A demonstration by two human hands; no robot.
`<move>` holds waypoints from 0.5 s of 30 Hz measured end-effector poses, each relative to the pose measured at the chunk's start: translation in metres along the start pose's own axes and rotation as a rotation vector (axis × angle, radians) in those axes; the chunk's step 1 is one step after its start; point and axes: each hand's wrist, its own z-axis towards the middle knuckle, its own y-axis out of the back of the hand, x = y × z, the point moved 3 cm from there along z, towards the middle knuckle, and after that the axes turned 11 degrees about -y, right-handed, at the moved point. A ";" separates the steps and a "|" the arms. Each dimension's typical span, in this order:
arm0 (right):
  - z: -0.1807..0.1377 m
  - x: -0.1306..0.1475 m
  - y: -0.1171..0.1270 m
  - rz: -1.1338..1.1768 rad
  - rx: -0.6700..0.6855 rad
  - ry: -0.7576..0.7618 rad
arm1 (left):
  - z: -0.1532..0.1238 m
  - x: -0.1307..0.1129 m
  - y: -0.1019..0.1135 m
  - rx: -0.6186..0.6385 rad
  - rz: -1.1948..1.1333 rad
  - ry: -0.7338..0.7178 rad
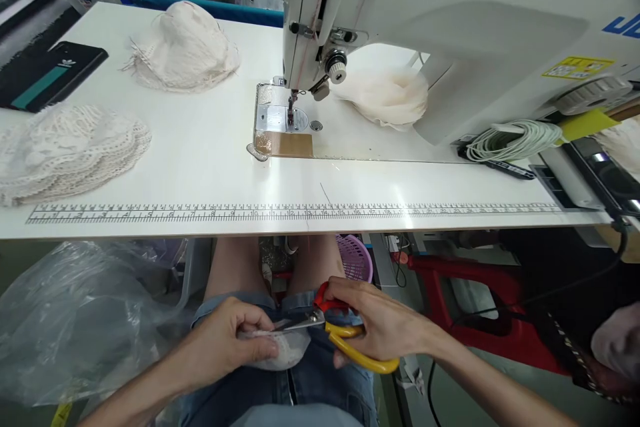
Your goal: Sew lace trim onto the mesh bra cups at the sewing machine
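Observation:
Over my lap, below the table edge, my left hand (235,337) pinches a small white lace piece (287,352). My right hand (380,323) grips scissors with red and yellow handles (345,333); the blades point left and lie against the lace piece beside my left fingers. Both hands are closed. On the white table (200,160) above stands a white sewing machine (425,33) with its needle and presser foot (291,110) over the metal plate.
Stacks of white lace pieces lie at the left (65,150), back left (183,47) and behind the machine (387,97). A ruler strip (280,213) runs along the table's front. A clear plastic bag (75,320), a purple basket (355,257) and a red stool (470,293) sit below.

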 end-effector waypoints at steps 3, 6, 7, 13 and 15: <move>-0.004 -0.001 0.007 -0.058 0.066 0.022 | 0.000 -0.003 -0.001 0.041 0.066 -0.006; -0.003 -0.001 0.009 -0.082 0.092 0.050 | -0.002 -0.004 -0.001 0.061 0.111 0.013; -0.003 -0.001 0.009 -0.084 0.094 0.057 | -0.003 -0.004 -0.001 0.060 0.117 0.022; -0.003 -0.005 0.007 -0.097 0.088 0.072 | -0.004 -0.004 0.001 0.055 0.178 0.059; -0.003 -0.005 0.006 -0.107 0.105 0.074 | -0.003 -0.005 0.001 0.059 0.181 0.066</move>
